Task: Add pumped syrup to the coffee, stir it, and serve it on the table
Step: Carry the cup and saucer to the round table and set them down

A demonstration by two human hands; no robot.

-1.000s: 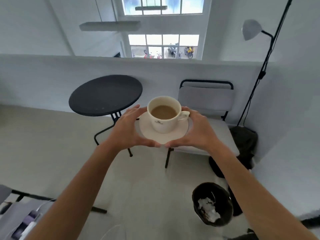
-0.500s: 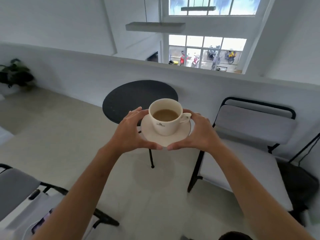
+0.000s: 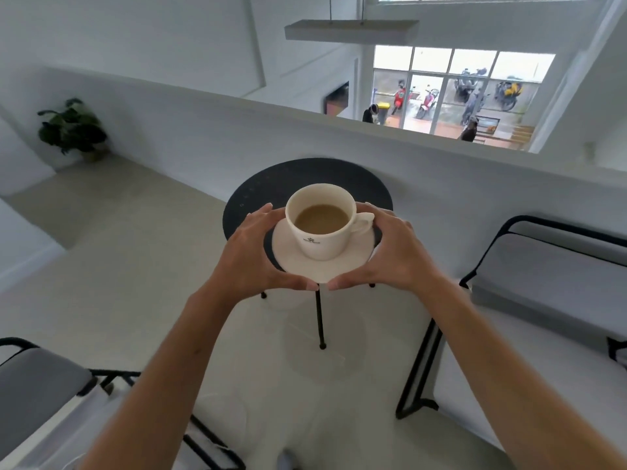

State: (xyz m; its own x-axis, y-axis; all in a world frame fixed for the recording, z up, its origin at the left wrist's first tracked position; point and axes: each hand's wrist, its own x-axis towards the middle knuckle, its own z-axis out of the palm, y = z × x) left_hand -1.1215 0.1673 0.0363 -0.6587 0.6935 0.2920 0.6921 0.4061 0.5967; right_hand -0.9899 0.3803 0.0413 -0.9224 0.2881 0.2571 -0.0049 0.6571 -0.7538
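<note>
A white cup (image 3: 322,239) holding light brown coffee stands on a white saucer (image 3: 353,257), its handle pointing right. My left hand (image 3: 251,256) grips the saucer's left rim and my right hand (image 3: 390,252) grips its right rim, thumbs nearly meeting at the front edge. The cup and saucer hover in the air in front of and above the near edge of a small round black table (image 3: 271,184) on thin black legs.
A low white wall (image 3: 203,137) runs behind the table. A grey cushioned chair with a black frame (image 3: 543,276) stands to the right, another (image 3: 37,385) at the lower left. A potted plant (image 3: 73,128) sits in the far left corner.
The view has swung left and closed in on the black table, which now lies straight ahead under the cup. Both hands keep the same hold on the saucer.
</note>
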